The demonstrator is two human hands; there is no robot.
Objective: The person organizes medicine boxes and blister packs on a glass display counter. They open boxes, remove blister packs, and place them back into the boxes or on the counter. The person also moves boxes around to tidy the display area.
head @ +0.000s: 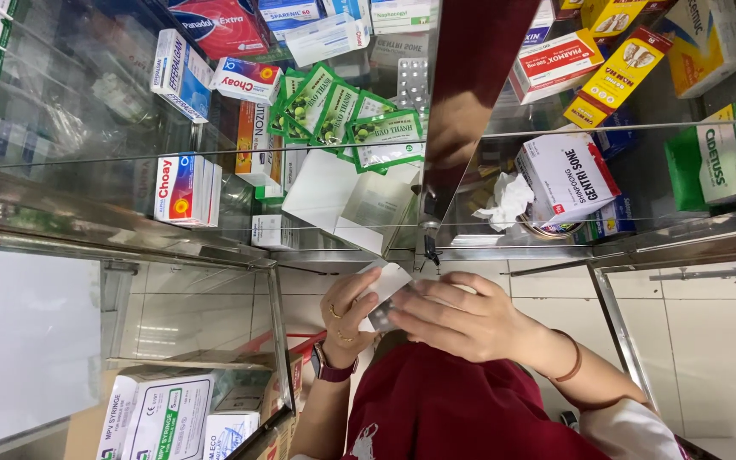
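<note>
Both my hands meet in front of a glass display cabinet [215,247]. My left hand [347,311], with rings and a wristwatch, and my right hand [462,319], with a thin bracelet at the wrist, together hold a small white box [388,281]. Something silvery, like a blister strip [381,319], shows between the fingers just under the box. My red shirt [453,409] fills the lower middle of the view.
The glass shelves hold many medicine boxes: white-and-red ones [185,189], green sachets [385,136], yellow boxes [619,72], a green box [730,153], and crumpled paper [508,200]. White syringe boxes [159,417] lie at lower left. Tiled floor [709,332] is on the right.
</note>
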